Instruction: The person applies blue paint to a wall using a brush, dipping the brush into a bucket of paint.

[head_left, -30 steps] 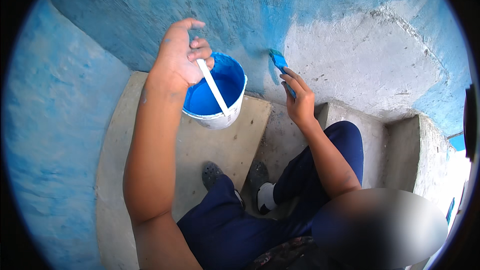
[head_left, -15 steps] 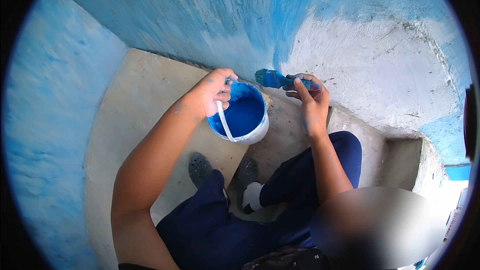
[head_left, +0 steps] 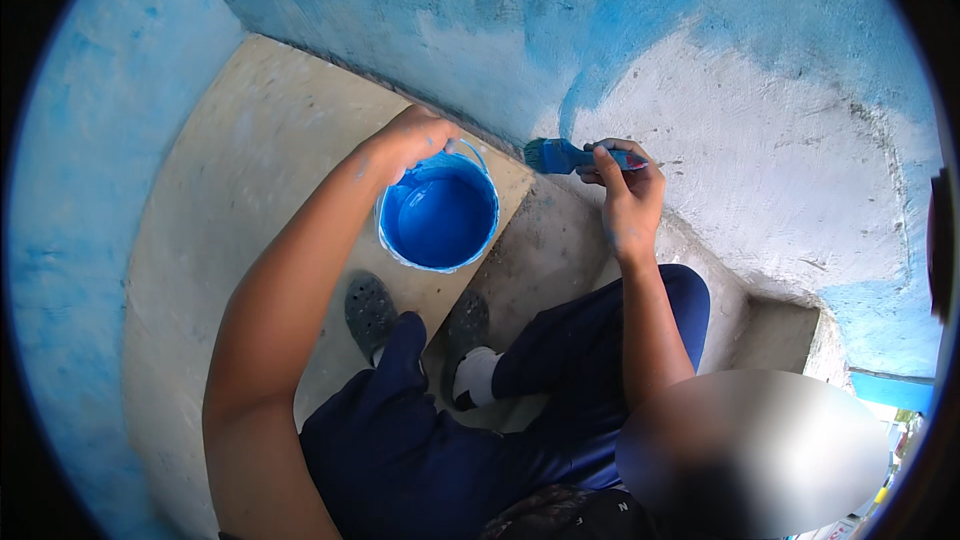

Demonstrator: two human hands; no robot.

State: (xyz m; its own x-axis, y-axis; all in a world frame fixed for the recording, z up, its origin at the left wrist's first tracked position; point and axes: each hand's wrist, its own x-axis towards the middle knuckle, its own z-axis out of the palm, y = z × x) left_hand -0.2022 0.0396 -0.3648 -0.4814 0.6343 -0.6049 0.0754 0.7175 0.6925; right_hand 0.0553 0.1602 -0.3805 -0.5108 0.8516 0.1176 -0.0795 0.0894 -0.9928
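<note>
Blue's on the wall [head_left: 450,10] past the bucket [head_left: 445,267], not the patch [head_left: 730,130] right of it; left hand [head_left: 412,136] grips the handle [head_left: 480,154], right hand [head_left: 630,198] the brush [head_left: 556,156].

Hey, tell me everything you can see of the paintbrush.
The brush is flat, with dark teal, paint-coated bristles, a blue-smeared middle and a slim handle, bluish with a reddish patch near its end. The right hand grips the handle, thumb across it, bristles pointing left. It is by the wall; whether the bristles touch it, I can't tell.
</note>
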